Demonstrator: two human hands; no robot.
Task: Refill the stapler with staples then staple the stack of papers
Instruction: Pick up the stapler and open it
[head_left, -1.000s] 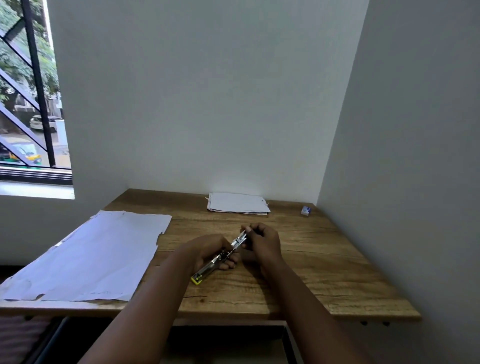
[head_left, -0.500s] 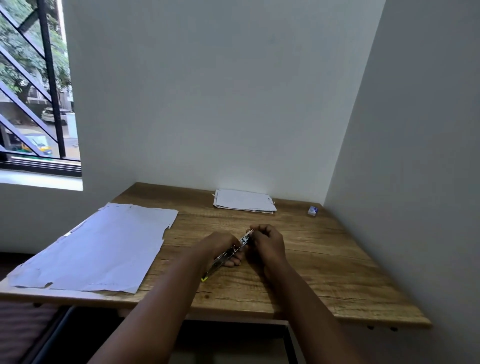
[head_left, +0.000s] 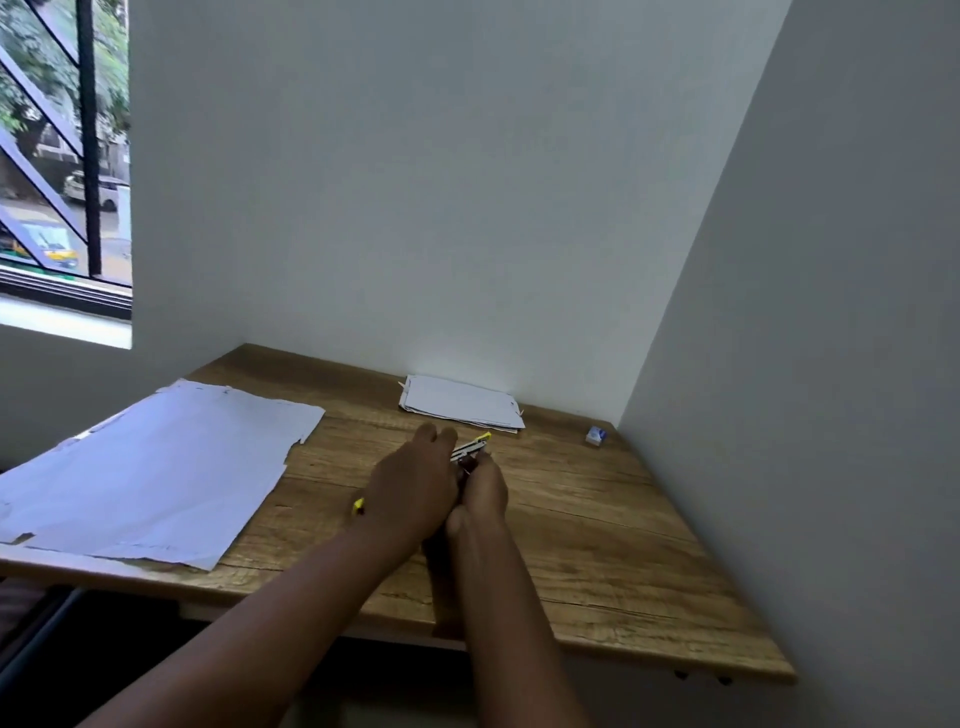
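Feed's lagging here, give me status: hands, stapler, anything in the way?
Left hand and right hand both gripping stapler above table. Stack of papers untouched by back wall. Nothing between.

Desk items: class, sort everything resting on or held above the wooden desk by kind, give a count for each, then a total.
Paper lots: 2, the large sheet at left and the stack of papers by the wall
Staplers: 1, the stapler held in both hands
Small boxes: 1, the small box in the far corner
Total: 4

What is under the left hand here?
The stapler, its yellow ends poking out beyond the left hand; its middle is covered. The right hand pinches it too.
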